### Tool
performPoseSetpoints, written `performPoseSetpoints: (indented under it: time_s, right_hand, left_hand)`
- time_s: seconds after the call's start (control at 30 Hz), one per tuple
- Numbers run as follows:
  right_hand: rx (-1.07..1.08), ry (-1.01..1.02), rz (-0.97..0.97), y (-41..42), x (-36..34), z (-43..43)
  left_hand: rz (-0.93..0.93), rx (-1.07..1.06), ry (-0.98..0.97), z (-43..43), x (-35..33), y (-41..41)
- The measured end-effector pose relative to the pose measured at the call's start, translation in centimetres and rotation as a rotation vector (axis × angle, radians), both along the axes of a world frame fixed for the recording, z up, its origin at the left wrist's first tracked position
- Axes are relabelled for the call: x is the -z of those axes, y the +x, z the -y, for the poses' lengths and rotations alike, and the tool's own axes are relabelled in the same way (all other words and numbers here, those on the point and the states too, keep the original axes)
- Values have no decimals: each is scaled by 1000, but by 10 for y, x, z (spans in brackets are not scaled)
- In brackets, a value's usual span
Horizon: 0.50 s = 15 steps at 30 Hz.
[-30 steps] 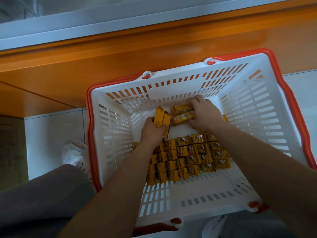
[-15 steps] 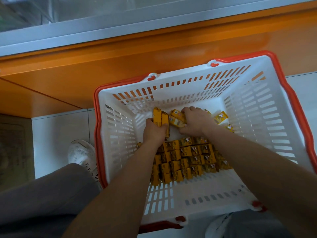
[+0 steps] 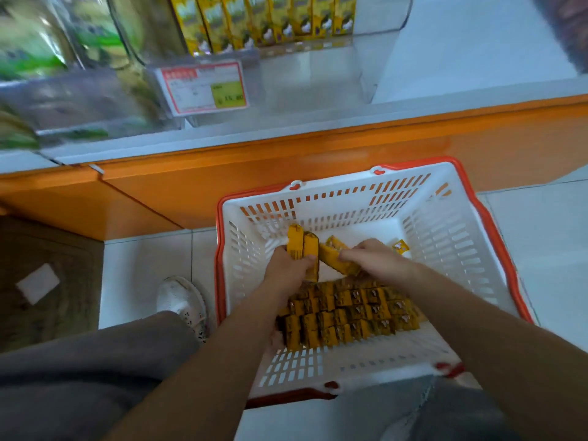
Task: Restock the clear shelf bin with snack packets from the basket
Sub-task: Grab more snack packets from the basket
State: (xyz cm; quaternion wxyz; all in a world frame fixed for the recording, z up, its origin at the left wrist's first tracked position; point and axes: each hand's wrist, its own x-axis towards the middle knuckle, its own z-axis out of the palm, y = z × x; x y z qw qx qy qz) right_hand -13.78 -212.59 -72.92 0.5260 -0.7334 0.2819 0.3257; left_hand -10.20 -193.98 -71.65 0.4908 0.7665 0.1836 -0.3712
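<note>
A white basket with an orange rim (image 3: 321, 198) stands on the floor below the shelf. Several orange snack packets (image 3: 346, 316) lie in rows on its bottom. My left hand (image 3: 289, 268) grips two upright orange packets (image 3: 302, 246) above the rows. My right hand (image 3: 378, 259) holds another orange packet (image 3: 337, 261) tilted beside them. One loose packet (image 3: 400, 246) lies at the basket's far side. The clear shelf bin (image 3: 318, 68) sits above on the shelf, with yellow packets (image 3: 264, 20) standing at its back and bare room in front.
A red-framed price tag (image 3: 205, 87) hangs on the bin's left front. Green packets (image 3: 38, 58) fill a neighbouring clear bin on the left. An orange shelf base (image 3: 222, 160) runs across. My white shoe (image 3: 183, 300) and grey trouser leg are left of the basket.
My head has tilted up, bringing the shelf and clear bin into view. Both hands have lifted slightly with their packets, the right one now holding a packet clear of the basket floor.
</note>
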Motion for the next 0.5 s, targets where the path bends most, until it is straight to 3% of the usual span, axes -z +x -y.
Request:
performPoseSetpoints:
  time_s: [0.23, 0.5]
  right_hand:
    - [234, 214, 96, -23, -138, 9]
    - [435, 403, 531, -45, -257, -32]
  left_hand:
    - [66, 96, -161, -6, -144, 5]
    - [522, 131, -266, -8, -267, -13]
